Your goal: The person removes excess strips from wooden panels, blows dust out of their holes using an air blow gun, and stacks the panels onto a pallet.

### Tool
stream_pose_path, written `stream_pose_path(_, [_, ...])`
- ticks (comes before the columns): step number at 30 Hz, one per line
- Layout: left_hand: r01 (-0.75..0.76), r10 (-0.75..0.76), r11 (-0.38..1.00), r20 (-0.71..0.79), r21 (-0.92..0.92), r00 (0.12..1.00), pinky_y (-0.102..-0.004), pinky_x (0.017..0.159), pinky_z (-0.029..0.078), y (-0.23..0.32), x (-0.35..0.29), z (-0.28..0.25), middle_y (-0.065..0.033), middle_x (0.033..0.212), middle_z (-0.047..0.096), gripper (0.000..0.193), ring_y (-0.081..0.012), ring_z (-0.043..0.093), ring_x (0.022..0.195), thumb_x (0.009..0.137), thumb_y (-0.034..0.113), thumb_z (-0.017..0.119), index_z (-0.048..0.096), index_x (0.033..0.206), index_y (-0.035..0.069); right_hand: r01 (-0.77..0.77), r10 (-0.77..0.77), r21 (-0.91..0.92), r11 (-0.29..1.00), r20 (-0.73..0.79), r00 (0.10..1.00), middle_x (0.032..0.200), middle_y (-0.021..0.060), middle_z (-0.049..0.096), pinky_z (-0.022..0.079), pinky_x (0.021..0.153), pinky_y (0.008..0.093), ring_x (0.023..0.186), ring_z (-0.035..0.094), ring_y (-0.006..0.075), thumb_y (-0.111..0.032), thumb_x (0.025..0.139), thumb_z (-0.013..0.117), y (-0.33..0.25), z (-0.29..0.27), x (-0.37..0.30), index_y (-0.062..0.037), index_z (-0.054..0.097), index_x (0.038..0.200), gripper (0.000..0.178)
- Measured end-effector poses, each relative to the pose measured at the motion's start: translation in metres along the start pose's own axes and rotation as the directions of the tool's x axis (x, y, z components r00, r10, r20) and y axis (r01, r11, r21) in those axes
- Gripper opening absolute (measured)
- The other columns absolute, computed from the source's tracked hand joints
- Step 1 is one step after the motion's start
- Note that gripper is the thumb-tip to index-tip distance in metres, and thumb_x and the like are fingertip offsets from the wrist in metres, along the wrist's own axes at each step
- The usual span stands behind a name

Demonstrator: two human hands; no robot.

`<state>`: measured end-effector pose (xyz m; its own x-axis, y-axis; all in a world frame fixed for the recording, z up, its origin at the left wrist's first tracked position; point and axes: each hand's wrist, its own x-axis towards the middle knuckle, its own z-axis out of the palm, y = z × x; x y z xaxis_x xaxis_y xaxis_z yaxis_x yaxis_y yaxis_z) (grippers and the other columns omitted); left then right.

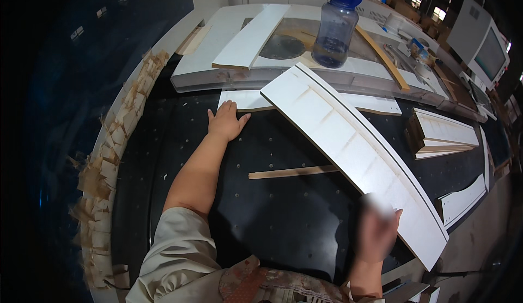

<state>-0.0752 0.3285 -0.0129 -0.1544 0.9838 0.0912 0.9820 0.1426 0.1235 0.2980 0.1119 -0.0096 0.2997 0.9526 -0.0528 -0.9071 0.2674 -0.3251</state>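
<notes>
My left hand [227, 121] lies palm down with its fingers spread, its fingertips on the left end of a white board [248, 99] at the far side of the black perforated table [261, 210]. My right hand [377, 229] is blurred, but a fingertip shows against the lower left edge of a long white panel [357, 148]. That panel has a dark groove along one long edge and faint brown marks on its face. It slants from the far middle to the near right, across the other board, and appears held up by the right hand.
A thin wooden strip [289, 173] lies under the panel. Stacked white pieces [444, 134] and a curved white piece [463, 200] lie at the right. Beyond, a blue bottle [333, 33] and a white board [253, 36] rest on a machine cover [190, 74]. Torn tape [98, 178] lines the left edge.
</notes>
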Motion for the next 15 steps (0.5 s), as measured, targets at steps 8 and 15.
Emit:
stream_pose_path(8, [0.0,-0.018,0.997,0.25,0.072,0.968,-0.0609,0.102,0.017,0.006,-0.07,-0.04,-0.0141,0.128,0.045,0.067,-0.0267,0.04,0.122,0.086,0.053,0.043,0.044,0.125,-0.001,0.072,-0.072,-0.023,0.997,0.009,0.997,0.115,0.014,0.056,0.054,0.074,0.0411,0.098,0.059,0.0276,-0.031,0.092,0.045,-0.001,-0.001,-0.001,-0.005,0.044,0.122,0.039])
stream_pose_path(15, [0.018,-0.017,0.999,-0.011,0.048,1.0,-0.0579,0.103,0.019,0.023,0.01,-0.019,-0.0127,0.136,0.037,0.063,-0.0257,0.025,0.132,0.086,0.046,0.046,0.039,0.129,0.001,0.069,-0.069,0.012,0.998,0.02,0.997,0.116,0.0121,0.056,0.054,0.074,0.0421,0.097,0.059,0.0279,-0.031,0.092,0.045,0.003,-0.001,0.001,-0.0074,0.043,0.124,0.039])
